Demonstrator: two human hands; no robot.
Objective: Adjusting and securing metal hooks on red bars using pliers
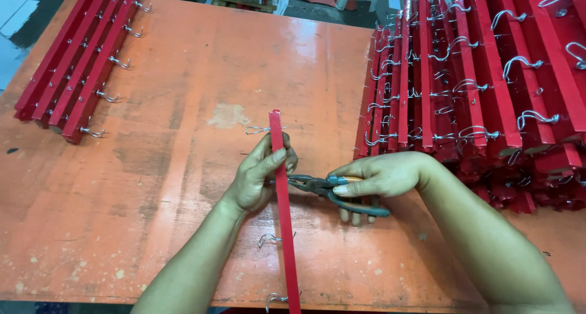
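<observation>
Left hand [259, 176] is gripping a red wooden slat [282, 216] w/ wire hooks, lying lengthwise at desk centre. Right hand [381, 176] is closing round pliers [329, 192], tips meeting the slat's right edge just beside the left fingers. Orange desk [201, 70] is carrying four finished slats [76, 64] far left & a big slat pile [482, 76] on the right.

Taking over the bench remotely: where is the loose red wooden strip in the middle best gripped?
Grip the loose red wooden strip across its narrow width, in a bare stretch between its metal wire hooks, coming from its left, as the left hand does; the pliers occupy the right.
</observation>
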